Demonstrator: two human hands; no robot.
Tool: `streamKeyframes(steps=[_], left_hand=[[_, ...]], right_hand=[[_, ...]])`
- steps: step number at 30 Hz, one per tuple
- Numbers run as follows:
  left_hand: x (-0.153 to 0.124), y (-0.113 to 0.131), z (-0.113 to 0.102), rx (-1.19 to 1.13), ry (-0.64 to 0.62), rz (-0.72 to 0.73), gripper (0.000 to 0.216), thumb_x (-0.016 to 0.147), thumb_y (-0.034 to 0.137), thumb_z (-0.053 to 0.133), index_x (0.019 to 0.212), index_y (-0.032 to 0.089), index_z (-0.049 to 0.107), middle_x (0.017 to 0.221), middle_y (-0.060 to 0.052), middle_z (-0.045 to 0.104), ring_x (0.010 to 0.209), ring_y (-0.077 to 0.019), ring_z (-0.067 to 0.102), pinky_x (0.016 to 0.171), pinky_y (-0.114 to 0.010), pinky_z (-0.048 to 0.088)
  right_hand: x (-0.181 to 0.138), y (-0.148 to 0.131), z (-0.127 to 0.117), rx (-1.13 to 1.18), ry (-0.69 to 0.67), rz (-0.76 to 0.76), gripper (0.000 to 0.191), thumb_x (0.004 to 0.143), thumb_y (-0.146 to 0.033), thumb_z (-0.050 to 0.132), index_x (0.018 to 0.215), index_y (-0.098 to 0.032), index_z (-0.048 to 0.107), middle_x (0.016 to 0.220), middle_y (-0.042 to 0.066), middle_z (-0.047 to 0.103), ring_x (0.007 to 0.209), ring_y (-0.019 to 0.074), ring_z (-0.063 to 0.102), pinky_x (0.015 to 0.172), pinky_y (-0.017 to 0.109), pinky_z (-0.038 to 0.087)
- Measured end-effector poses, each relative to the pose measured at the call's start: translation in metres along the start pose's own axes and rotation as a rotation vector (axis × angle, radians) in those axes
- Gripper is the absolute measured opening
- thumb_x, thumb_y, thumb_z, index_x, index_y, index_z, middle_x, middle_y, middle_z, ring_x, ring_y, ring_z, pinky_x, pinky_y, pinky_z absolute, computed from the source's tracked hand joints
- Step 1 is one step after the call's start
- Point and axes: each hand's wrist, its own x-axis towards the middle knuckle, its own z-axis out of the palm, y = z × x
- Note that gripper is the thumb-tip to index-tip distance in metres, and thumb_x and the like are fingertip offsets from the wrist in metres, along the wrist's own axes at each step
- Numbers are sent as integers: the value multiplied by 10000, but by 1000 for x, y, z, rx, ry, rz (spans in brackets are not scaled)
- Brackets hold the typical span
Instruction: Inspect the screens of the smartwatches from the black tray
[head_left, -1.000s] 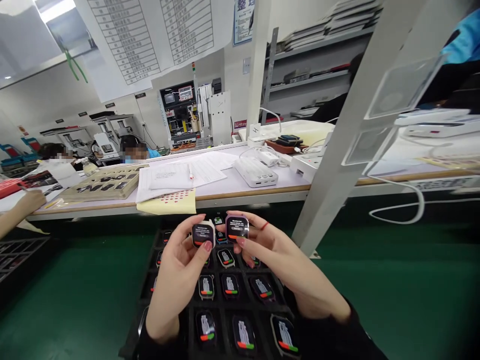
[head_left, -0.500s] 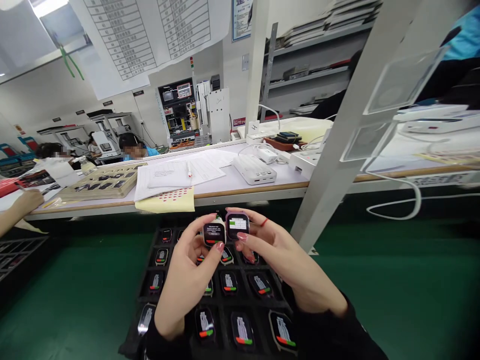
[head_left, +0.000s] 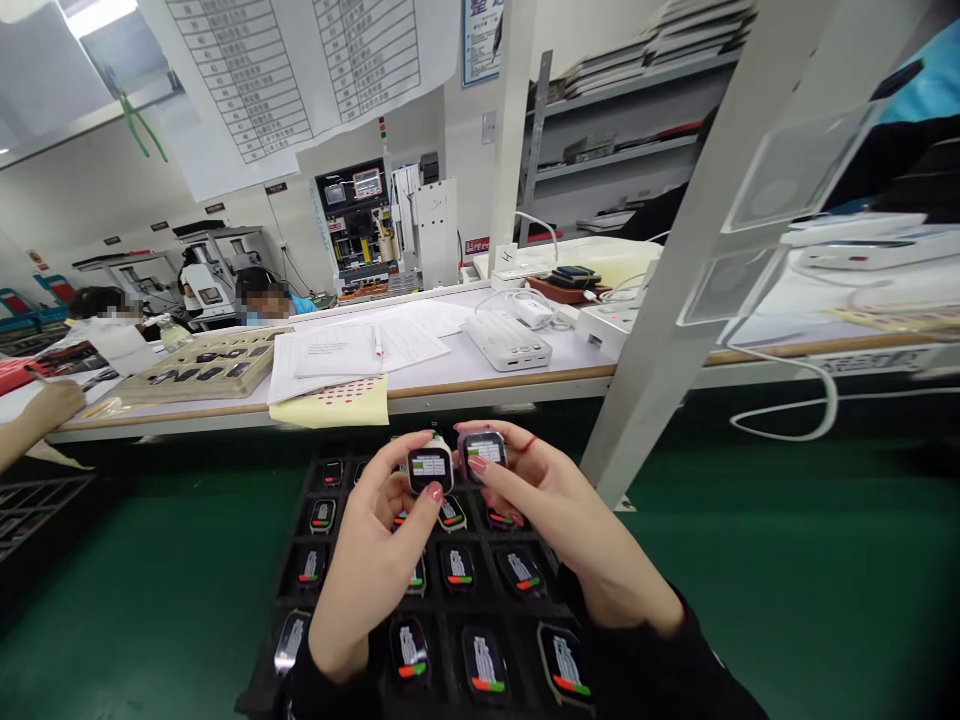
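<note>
Head view: above the far end of the black tray (head_left: 495,605), the left hand (head_left: 375,560) pinches a white watch body (head_left: 430,467) by its edges. Its fingers (head_left: 412,505) are closed round it, thumb at the lower rim, so the lit screen faces the wearer. Just right of it, above the same tray end, the right hand (head_left: 570,520) grips a purple watch body (head_left: 484,452) likewise. The screens sit side by side, apparently for reading both together. Below them in the tray, more watches (head_left: 459,566) lie face-up, one per pocket. The tray rests on the green tabletop (head_left: 150,580).
</note>
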Motion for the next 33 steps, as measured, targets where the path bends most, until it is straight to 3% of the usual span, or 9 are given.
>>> streamKeyframes(steps=[7, 13, 17, 23, 30, 33], left_hand=[[1, 4, 0, 89, 77, -14, 309, 1009, 415, 589, 1289, 316, 674, 1080, -13, 726, 680, -76, 600, 639, -190, 507], [1, 1, -3, 114, 105, -18, 391, 1020, 462, 544, 1363, 311, 656, 926, -20, 703, 668, -105, 570, 732, -250, 537], [1, 0, -3, 80, 106, -19, 382, 1029, 422, 531, 1378, 321, 646, 999, -27, 716, 701, -114, 587, 784, -273, 546], [2, 3, -1, 1, 87, 7, 384, 969, 286, 628, 1352, 296, 642, 1203, -55, 718, 870, -149, 682, 699, -237, 534], [2, 3, -1, -13, 87, 8, 385, 965, 287, 641, 1350, 274, 628, 1088, -53, 750, 882, -159, 691, 676, -227, 522], [3, 1, -2, -13, 93, 23, 391, 952, 306, 667, 1341, 277, 634, 1143, -56, 743, 922, -165, 696, 714, -235, 536]], right_hand=[[1, 2, -2, -29, 40, 27, 582, 840, -626, 838, 1187, -188, 677, 926, 83, 733, 498, 69, 421, 432, 166, 337], [1, 6, -2, 32, 50, 28, 534, 883, -655, 783, 1180, -215, 726, 969, 81, 726, 581, 110, 539, 448, 168, 416], [-1, 8, -3, 49, 60, 15, 519, 933, -672, 717, 1192, -223, 734, 1007, 92, 735, 623, 131, 573, 455, 171, 440], [1, 9, -4, 67, 52, 22, 537, 965, -681, 662, 1195, -204, 745, 1023, 115, 739, 626, 152, 578, 435, 194, 419], [1, 10, -4, 49, 51, 34, 557, 961, -691, 652, 1207, -200, 745, 1038, 122, 739, 630, 165, 581, 437, 212, 403], [1, 10, -3, 36, 47, 36, 576, 950, -705, 653, 1203, -196, 744, 1035, 126, 739, 619, 169, 580, 427, 220, 392]])
